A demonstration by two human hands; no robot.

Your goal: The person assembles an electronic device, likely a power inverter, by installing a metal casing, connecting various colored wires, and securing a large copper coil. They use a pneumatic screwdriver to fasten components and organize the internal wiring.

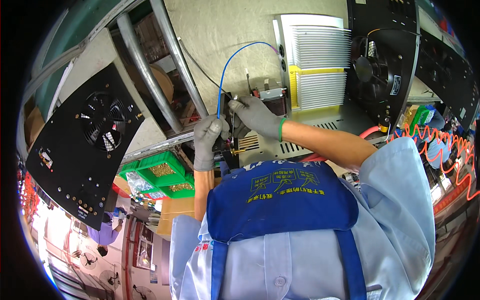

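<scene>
left hand (206, 140) holds the blue wire (223, 72).

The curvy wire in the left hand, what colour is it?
The curvy wire is bright blue, pinkish-purple at its far end. The head view shows it.

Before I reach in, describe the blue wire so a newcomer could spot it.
Start at the silvery finned heat sink, upper right of the middle. From its left side, the thin blue wire arches leftward and down to the gloved left hand. Its bright blue colour sets it apart from the dark cable mostly to its left.
</scene>
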